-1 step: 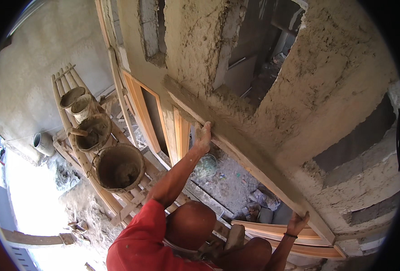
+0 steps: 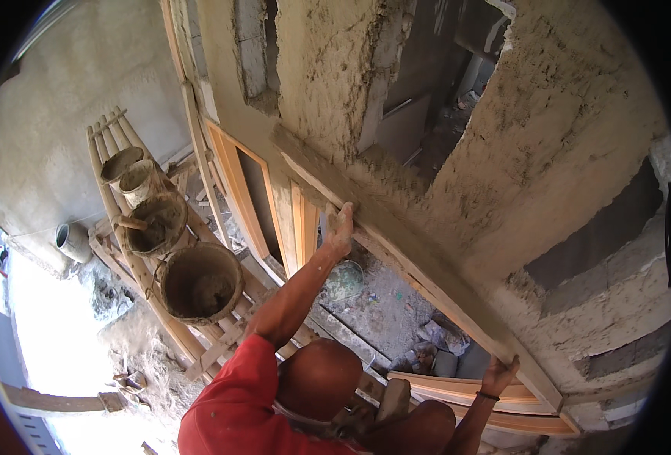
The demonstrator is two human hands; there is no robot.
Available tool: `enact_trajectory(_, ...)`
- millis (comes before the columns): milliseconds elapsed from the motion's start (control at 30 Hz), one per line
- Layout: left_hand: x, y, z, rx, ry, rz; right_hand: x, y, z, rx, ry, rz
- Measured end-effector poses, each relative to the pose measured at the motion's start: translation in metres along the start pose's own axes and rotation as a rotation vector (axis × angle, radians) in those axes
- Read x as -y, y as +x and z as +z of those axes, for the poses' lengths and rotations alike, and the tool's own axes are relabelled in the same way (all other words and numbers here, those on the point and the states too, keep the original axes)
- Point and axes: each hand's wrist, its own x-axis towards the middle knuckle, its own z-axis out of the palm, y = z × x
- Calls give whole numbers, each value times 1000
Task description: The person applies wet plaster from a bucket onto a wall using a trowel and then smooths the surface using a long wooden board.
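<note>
Both hands grip a long wooden straightedge board point(image 2: 426, 262), coated with mortar, that lies slantwise against the plastered wall point(image 2: 533, 174). My left hand point(image 2: 340, 229) holds its lower edge left of the middle, thumb up and the other fingers partly hidden. Toward the right end, my right hand point(image 2: 500, 374), with a dark band at the wrist, is closed around the same edge. Below the board an opening in the wall shows rubble, with orange-brown wooden frames point(image 2: 305, 227) beside it. Wet, ridged mortar lies just above the board.
Left of me, a pole-and-plank scaffold point(image 2: 172, 322) carries several mortar-caked buckets point(image 2: 201, 283); one has a wooden-handled tool point(image 2: 131, 222) in it. A grey bucket point(image 2: 72, 241) stands farther left. Rectangular openings point(image 2: 442, 91) with rough edges break the wall above and at right.
The board's far left end has shifted very slightly up and left, and the board looks a little turned on its edge. Both hands keep their grip.
</note>
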Motion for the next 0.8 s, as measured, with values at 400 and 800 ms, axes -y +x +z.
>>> enact_trajectory(400, -70, 11, 30, -70, 35, -131, 11, -1, 51, -102, 38, 8)
enact_trajectory(800, -55, -9, 71, -195, 151, -161, 18, -21, 33, 18, 4, 26)
